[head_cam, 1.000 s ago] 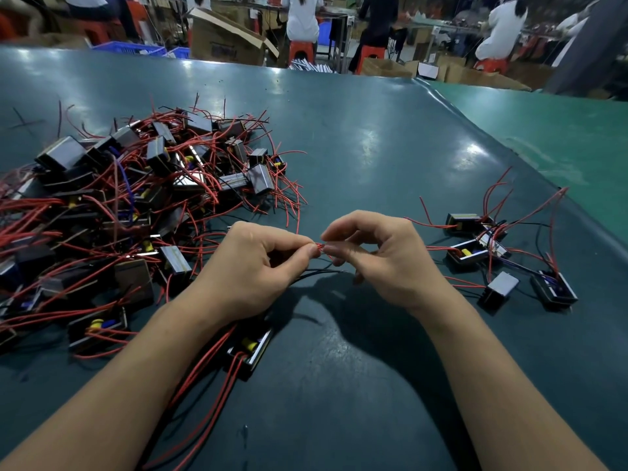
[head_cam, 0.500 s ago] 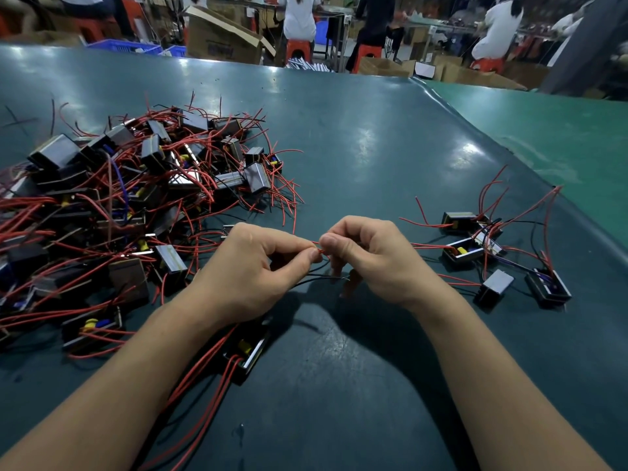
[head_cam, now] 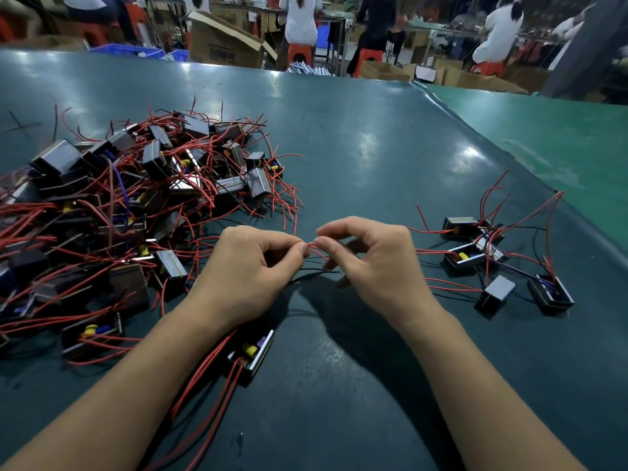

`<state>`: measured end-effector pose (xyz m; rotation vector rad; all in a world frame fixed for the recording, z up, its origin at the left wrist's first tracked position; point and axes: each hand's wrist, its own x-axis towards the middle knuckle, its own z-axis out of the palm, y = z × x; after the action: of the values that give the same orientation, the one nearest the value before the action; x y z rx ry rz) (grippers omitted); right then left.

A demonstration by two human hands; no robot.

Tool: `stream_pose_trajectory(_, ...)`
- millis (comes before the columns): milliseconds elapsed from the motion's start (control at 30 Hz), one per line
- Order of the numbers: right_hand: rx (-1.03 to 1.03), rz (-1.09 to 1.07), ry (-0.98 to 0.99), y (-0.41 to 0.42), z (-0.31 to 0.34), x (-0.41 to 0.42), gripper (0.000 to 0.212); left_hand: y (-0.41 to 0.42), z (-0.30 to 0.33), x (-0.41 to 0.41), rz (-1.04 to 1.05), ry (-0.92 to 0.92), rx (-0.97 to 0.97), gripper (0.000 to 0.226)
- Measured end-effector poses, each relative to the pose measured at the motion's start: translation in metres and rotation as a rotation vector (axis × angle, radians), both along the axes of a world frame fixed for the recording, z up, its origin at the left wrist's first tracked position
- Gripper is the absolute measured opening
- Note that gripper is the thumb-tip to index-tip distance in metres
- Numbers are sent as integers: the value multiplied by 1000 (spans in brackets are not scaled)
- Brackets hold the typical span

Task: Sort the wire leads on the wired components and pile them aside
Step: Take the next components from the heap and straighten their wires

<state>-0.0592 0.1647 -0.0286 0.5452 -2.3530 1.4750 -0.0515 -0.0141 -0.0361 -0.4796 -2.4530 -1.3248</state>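
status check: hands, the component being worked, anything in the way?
Left hand and right hand both pinch red leads between them. Component lies under left wrist, black lead loose. Big pile crowds left; small pile right.

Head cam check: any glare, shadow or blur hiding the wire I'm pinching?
Head view: the red wire between both hands is sharp and evenly lit; the hands' shadow falls toward the camera, onto bare table; glare patches sit farther back; the background people are soft, and wide-angle distortion bends the table edge.
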Motion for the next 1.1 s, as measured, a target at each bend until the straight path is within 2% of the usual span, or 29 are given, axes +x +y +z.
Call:
stream_pose_trajectory(267, 145, 95, 154, 7, 2, -4, 4, 1, 2, 2, -6, -7, 9, 21)
stream_pose_trajectory(433, -87, 212, -158, 9, 5, -3, 19, -1, 3, 2, -65, 2, -27, 13)
stream_pose_trajectory(533, -157, 226, -333, 9, 6, -5, 17, 0, 4, 3, -104, -2, -31, 14)
stream_pose_trajectory(733, -39, 264, -324, 14, 10, -3, 23, 0, 7, 5, -179, 28, -27, 17)
stream_pose_trajectory(800, -9, 223, -327, 13, 11, -2, 29, -1, 7, 4, -179, 41, -55, 16)
stream_pose_trajectory(900, 4, 102, -424, 4, 6, -3, 37, 0, 7, 4, -182, 96, -168, 29)
stream_pose_trajectory(1033, -229, -125, -763, -13, -2, -1, 36, 6, 7, 9, -103, 241, -423, 39)
stream_pose_trajectory(1067, -246, -145, -769, -15, -2, 0, 35, 6, 7, 9, -88, 236, -441, 42)
stream_pose_trajectory(1100, -196, -158, -689, -16, -4, 0, 34, 6, 6, 8, -76, 216, -430, 43)
